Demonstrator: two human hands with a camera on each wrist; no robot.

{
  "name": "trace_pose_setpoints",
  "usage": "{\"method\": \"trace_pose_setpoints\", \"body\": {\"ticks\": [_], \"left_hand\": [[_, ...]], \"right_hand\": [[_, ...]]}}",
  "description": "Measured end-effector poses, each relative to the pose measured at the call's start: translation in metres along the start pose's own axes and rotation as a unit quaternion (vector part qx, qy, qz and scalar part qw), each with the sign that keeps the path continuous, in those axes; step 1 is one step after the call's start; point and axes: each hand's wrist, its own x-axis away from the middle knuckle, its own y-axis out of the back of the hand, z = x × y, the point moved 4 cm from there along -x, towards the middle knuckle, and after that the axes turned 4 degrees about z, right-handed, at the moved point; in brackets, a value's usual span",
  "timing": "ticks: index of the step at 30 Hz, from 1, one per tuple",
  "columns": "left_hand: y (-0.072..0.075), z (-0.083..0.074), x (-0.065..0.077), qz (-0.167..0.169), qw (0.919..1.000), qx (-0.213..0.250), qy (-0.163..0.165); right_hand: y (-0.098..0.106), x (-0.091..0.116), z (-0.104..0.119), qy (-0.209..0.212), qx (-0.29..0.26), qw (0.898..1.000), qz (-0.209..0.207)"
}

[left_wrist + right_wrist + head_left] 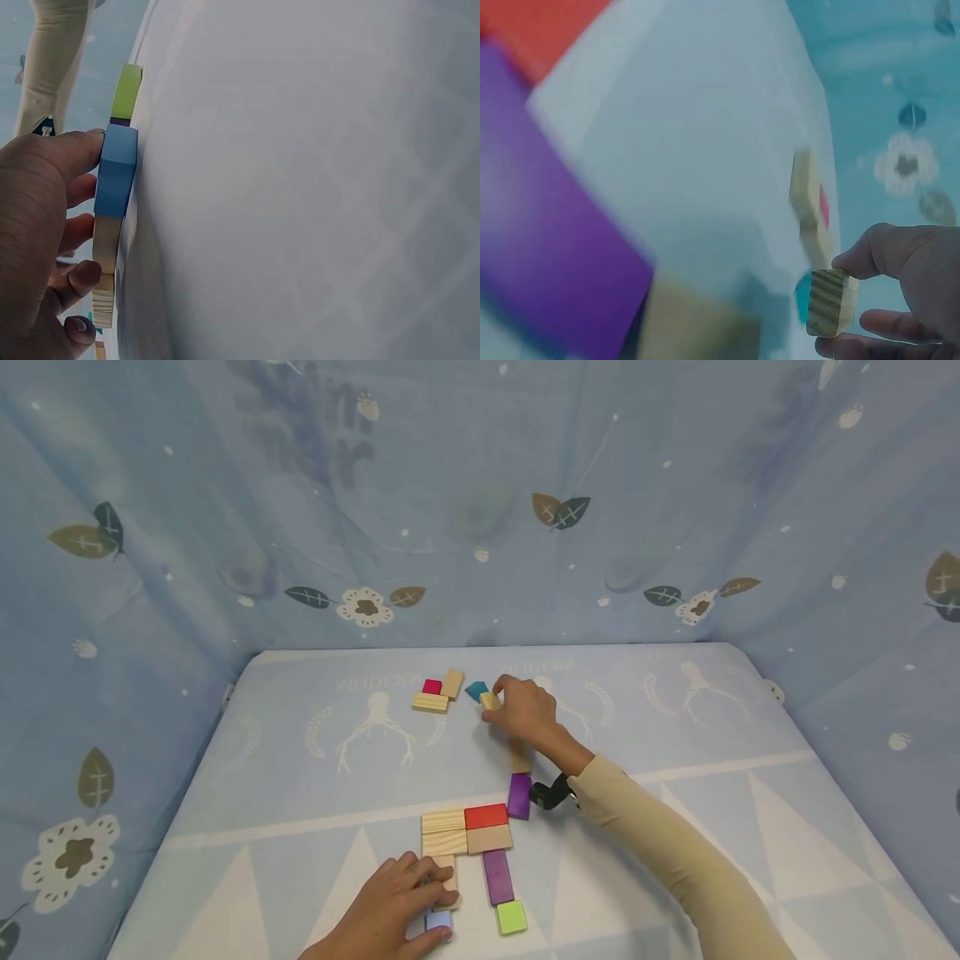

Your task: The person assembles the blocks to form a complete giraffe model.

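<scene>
In the head view, my right hand (525, 708) pinches a small plain wooden block (831, 304) between thumb and fingers, close to a teal block (476, 691) at the back. My left hand (393, 902) lies over the front of the block layout. Its thumb touches a light blue block (116, 171), and its fingers rest along a plain wooden block (107, 244). Beside these lie a purple block (498, 877) and a lime green block (512, 917). Beyond them are striped wooden blocks (444, 832), a red block (487, 816) and another purple block (519, 796).
At the back lie a small crimson block (432, 687), a striped wooden block (431, 702) and a tilted plain one (453, 684). A patterned cloth covers the table (262, 777). Blue curtain (480, 527) hangs behind and on both sides.
</scene>
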Motion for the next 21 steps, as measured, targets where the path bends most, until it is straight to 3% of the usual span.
{"method": "trace_pose_setpoints", "body": {"ticks": [8, 21], "left_hand": [[0.001, -0.001, -0.002, 0.012, 0.9999, 0.009, 0.007], [0.001, 0.000, -0.002, 0.013, 0.9998, 0.011, 0.009]], "right_hand": [[-0.005, -0.003, -0.027, -0.034, 0.003, 0.999, 0.020], [-0.008, 0.004, -0.029, -0.030, 0.009, 0.999, 0.033]]}}
